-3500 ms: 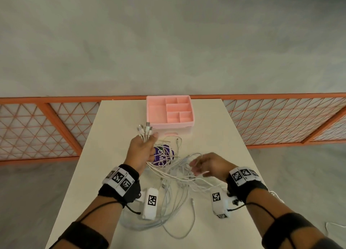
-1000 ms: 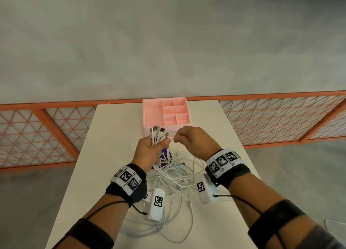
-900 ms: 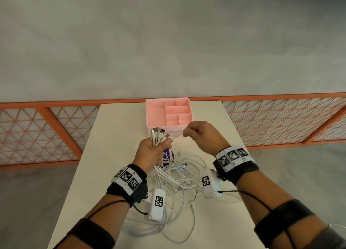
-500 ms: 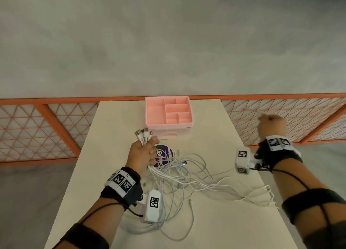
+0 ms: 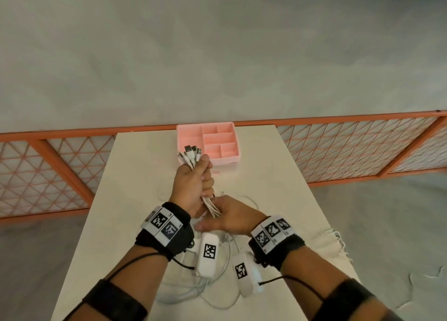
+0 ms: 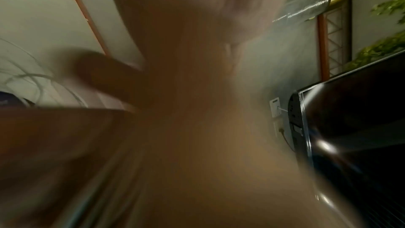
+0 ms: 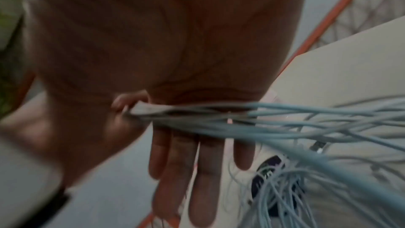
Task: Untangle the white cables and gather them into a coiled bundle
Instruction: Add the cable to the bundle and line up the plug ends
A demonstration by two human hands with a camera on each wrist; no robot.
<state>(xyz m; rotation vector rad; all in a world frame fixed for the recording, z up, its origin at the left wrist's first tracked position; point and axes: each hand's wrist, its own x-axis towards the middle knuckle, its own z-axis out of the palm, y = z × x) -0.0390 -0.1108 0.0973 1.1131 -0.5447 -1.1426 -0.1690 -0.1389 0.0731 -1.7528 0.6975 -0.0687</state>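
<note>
My left hand point(image 5: 197, 180) is raised above the table and grips a bunch of white cables point(image 5: 211, 208) in its fist. Their connectors point(image 5: 191, 155) stick up above the knuckles. Right below it my right hand point(image 5: 229, 218) holds the same bunch. In the right wrist view the thumb pinches the cables point(image 7: 219, 119) against the palm, and the fingers point(image 7: 175, 162) lie straight. Loose loops point(image 5: 217, 299) trail on the table under my wrists. The left wrist view is blurred by my own hand, with a few cable loops point(image 6: 32, 82) at its left.
A pink compartment tray point(image 5: 227, 160) stands at the far end of the white table point(image 5: 145, 175). A dark purple round object point(image 7: 269, 164) lies under the cable tangle. Some cable point(image 5: 336, 238) hangs over the table's right edge. An orange lattice railing point(image 5: 362, 146) runs behind the table.
My right hand had pulled a cable far out to the right; it is now back under the left fist and holds the bunch. The left hand has lifted toward the tray.
</note>
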